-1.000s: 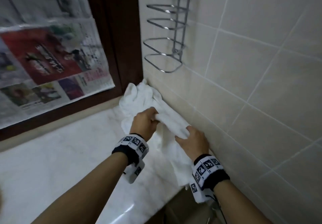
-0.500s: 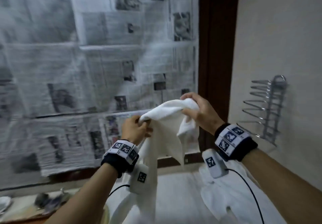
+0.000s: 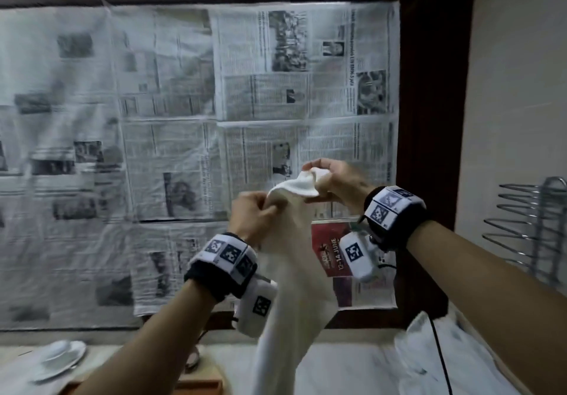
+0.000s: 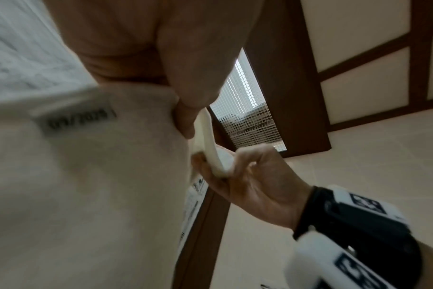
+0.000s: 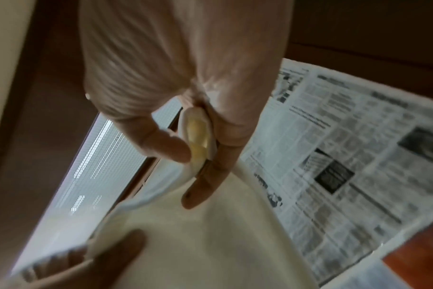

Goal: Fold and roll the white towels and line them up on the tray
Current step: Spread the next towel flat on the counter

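White towel [image 3: 294, 272] blurred, its lower end cut off

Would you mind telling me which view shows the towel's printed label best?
The left wrist view: the label lies on the white towel, though blurred. The head view shows the hanging towel without it; the right wrist view shows only plain cloth.

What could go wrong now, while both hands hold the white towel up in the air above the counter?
1. The left hand and right hand only pinch the top edge of the white towel, so a corner may slip free.
2. The towel's hanging end swings low near the small dish on the counter and might knock it.
3. The wrist cable trails over the other white towels and could snag them.
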